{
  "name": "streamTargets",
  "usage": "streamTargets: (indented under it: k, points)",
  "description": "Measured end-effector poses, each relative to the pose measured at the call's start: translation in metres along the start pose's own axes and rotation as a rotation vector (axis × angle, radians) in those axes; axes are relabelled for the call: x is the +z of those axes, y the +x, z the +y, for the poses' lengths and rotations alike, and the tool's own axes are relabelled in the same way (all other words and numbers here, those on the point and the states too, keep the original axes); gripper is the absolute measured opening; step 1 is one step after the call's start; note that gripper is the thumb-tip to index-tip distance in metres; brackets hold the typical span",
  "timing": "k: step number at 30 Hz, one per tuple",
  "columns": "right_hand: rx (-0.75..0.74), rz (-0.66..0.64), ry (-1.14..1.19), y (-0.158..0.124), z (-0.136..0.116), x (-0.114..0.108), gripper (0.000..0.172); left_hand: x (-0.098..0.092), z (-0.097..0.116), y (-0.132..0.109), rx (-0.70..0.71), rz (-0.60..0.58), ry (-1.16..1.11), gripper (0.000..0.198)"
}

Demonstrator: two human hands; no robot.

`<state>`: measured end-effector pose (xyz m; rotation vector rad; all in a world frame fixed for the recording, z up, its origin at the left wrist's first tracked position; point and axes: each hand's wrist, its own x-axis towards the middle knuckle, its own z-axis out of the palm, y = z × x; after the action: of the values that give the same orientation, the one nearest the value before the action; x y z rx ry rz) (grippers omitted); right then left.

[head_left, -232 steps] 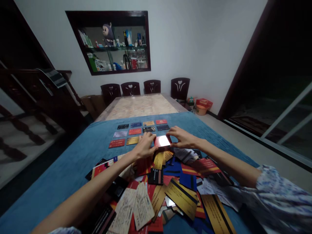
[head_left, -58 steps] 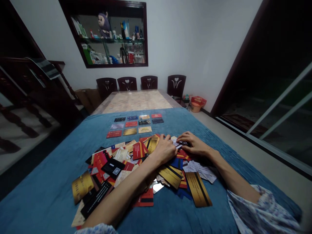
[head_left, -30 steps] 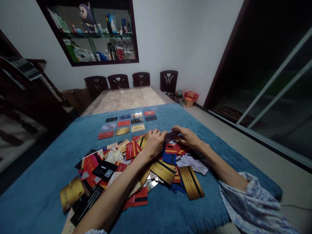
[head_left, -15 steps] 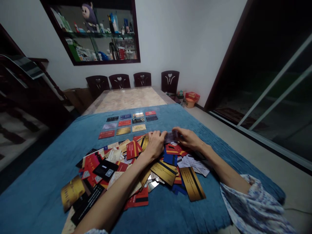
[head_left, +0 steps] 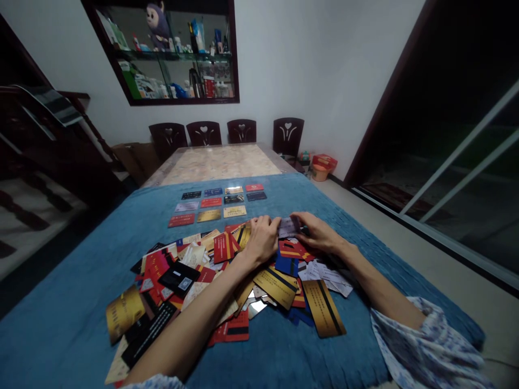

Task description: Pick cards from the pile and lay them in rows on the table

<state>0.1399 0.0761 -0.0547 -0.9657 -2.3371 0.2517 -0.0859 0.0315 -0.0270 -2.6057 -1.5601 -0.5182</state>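
Note:
Between my hands is a pale lilac card (head_left: 288,227), tilted up above the far right part of a loose pile of cards. My right hand (head_left: 317,231) pinches its right end between thumb and fingers. At its left end are the fingers of my left hand (head_left: 263,237), curled closed and gripping the edge. My left forearm crosses over the pile. Around the hands lie a red card (head_left: 223,247), a gold card (head_left: 275,286), a blue card (head_left: 287,265) and several white cards (head_left: 330,278). Beyond the pile, cards such as a gold one (head_left: 209,215) lie face up in rows.
A blue cloth (head_left: 73,281) covers the near part of the long table, whose bare marble-look top (head_left: 219,162) shows farther off. Dark chairs (head_left: 288,135) stand at the far end. A wall cabinet (head_left: 184,101) and a glass sliding door (head_left: 454,162) are beyond.
The view has shifted slightly, so everything sits a little farther right. The lilac card now shows more of its face between my hands. The pile and the rows look unchanged.

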Motion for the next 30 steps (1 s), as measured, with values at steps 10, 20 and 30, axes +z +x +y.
streamTargets:
  k: [10, 20, 30]
  points:
    - [-0.023, -0.004, -0.119, 0.0, 0.005, 0.0, 0.05, -0.004, 0.002, -0.002, -0.015, -0.031, 0.017, 0.041]
    - [-0.049, 0.001, -0.098, -0.001, 0.006, -0.003, 0.049, -0.008, 0.003, -0.003, -0.029, -0.059, 0.031, 0.032]
    - [-0.055, -0.058, -0.076, -0.002, 0.001, -0.009, 0.046, -0.013, 0.003, -0.003, -0.028, -0.128, 0.057, 0.03]
